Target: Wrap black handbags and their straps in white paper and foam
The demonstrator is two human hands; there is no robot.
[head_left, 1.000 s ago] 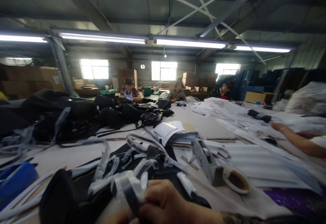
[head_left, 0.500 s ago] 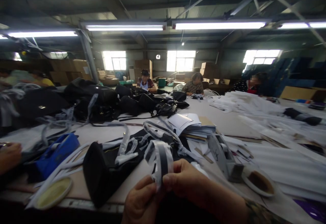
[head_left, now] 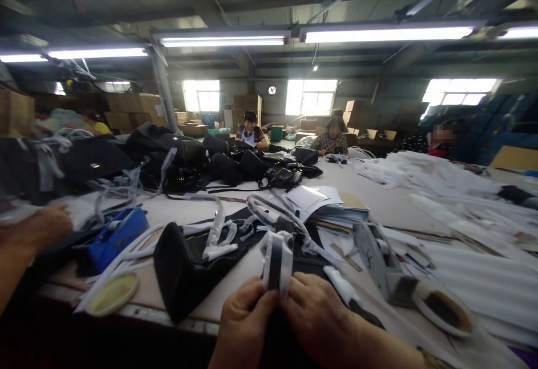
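Note:
A looped black bag strap (head_left: 276, 261), wrapped in whitish see-through film, stands up between my hands near the table's front edge. My left hand (head_left: 246, 316) pinches its lower end from the left, thumb against it. My right hand (head_left: 317, 310) grips the film edge on the other side, its fingers curled and partly hidden. Below the hands, dark material blends into shadow. Left of them, a black bag (head_left: 179, 274) leans on the table, with film-wrapped handles (head_left: 218, 229) behind it.
Rightward stand a grey tape dispenser (head_left: 384, 271) and a tape roll (head_left: 445, 308). Papers (head_left: 321, 204) are stacked behind. A blue tape dispenser (head_left: 120, 234), another roll (head_left: 112, 295) and a co-worker's hand (head_left: 44, 228) are leftward. Black bags (head_left: 176, 150) pile farther back; several people sit around.
The view has swung slightly left. My right hand has shifted lower on the strap, and the loop now faces me more squarely. The co-worker's hand at left reaches farther into view.

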